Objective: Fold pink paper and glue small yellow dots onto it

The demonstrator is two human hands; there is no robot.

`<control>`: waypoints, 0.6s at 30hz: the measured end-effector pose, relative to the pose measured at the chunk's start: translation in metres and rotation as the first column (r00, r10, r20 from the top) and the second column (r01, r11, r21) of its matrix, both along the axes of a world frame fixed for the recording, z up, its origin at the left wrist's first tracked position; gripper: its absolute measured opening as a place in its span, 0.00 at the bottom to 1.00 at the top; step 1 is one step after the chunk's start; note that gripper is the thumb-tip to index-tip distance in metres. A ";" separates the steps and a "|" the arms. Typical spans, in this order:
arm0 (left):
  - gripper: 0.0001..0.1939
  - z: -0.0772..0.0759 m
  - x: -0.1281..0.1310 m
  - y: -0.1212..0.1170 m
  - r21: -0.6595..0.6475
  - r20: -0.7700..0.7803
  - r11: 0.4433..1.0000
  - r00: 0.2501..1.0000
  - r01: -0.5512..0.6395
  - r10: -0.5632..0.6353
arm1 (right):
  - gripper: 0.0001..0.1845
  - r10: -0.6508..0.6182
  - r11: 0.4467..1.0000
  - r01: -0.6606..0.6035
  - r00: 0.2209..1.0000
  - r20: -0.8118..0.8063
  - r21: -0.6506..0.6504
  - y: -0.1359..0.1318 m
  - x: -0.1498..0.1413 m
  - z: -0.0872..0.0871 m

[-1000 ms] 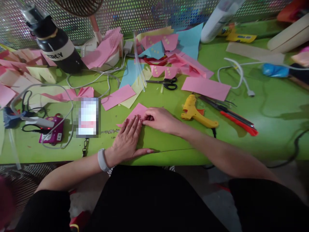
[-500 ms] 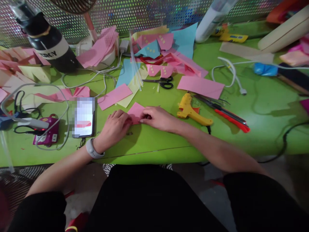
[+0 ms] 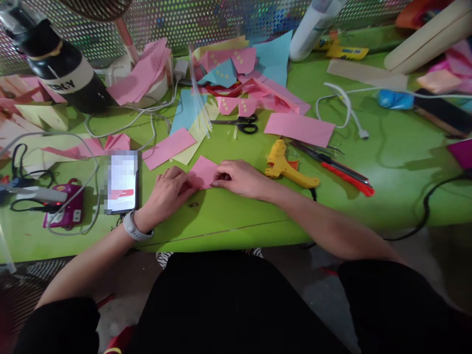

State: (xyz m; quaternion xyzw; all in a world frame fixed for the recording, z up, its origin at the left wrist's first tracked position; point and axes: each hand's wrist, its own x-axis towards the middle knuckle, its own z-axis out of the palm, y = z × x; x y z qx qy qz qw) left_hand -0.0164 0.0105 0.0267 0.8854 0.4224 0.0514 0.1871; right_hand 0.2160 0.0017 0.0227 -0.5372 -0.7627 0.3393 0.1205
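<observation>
A small piece of pink paper (image 3: 203, 172) lies on the green table between my hands. My left hand (image 3: 170, 191), with a pale watch (image 3: 136, 226) on its wrist, has its curled fingers pinched on the paper's left edge. On the right edge, my right hand (image 3: 241, 180) grips the paper between thumb and bent fingers. Just beyond my left hand lie a pink paper strip (image 3: 168, 148) and a yellow sheet (image 3: 188, 150). To the right of my right hand rests a yellow glue gun (image 3: 287, 167).
Black scissors (image 3: 243, 123), a pink strip (image 3: 299, 129) and a red cutter knife (image 3: 346, 178) lie beyond the hands. On the left are a phone (image 3: 123, 184), a purple power socket (image 3: 70, 206) with cables, and a black bottle (image 3: 70, 69). Cut papers (image 3: 224, 73) pile up at the back.
The whole scene has shifted slightly left in view as the head turned. Both hands keep their grip on the pink paper, with hardly any movement of their own.
</observation>
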 end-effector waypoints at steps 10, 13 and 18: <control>0.10 0.001 0.005 0.002 0.014 -0.032 1.000 0.999 -0.027 0.028 | 0.06 -0.036 0.999 0.036 0.999 0.006 -0.006 0.001 -0.002 -0.002; 0.10 0.001 0.006 0.001 0.021 -0.035 0.999 0.998 -0.043 0.043 | 0.06 -0.040 0.999 0.040 0.999 0.004 -0.011 0.001 -0.002 -0.002; 0.10 0.001 0.006 0.001 0.028 -0.031 0.998 0.998 -0.047 0.048 | 0.05 -0.038 0.999 0.039 0.999 0.005 -0.022 0.001 -0.002 0.000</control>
